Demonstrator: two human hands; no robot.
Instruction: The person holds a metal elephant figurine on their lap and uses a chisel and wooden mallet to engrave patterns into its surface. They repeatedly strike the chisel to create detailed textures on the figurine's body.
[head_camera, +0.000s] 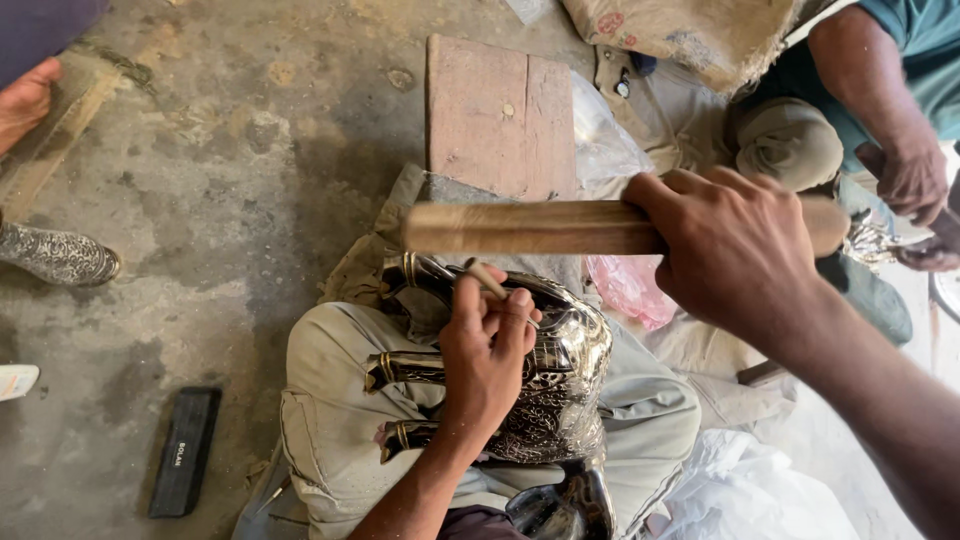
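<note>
A small punch tool (488, 280) stands tilted on a shiny engraved metal figure (560, 370) that lies across the person's lap, over pale trousers (330, 420). The left hand (485, 355) is closed around the punch, fingertips pinching it near the top. Just above it the right hand (735, 250) grips a thick wooden stick (530, 228), held level and blurred.

If the stick lands off the punch head, it could hit the left fingers; a slipping tip could scar the polished surface, since the rounded figure rests only on the legs.

Around them: a wooden block (500, 115) on the concrete floor (200, 200), a black flat case (185, 450), a pink bag (630, 290), white plastic (740, 490). Another person's hand (915, 180) works close by on the right, near the stick's far end.
</note>
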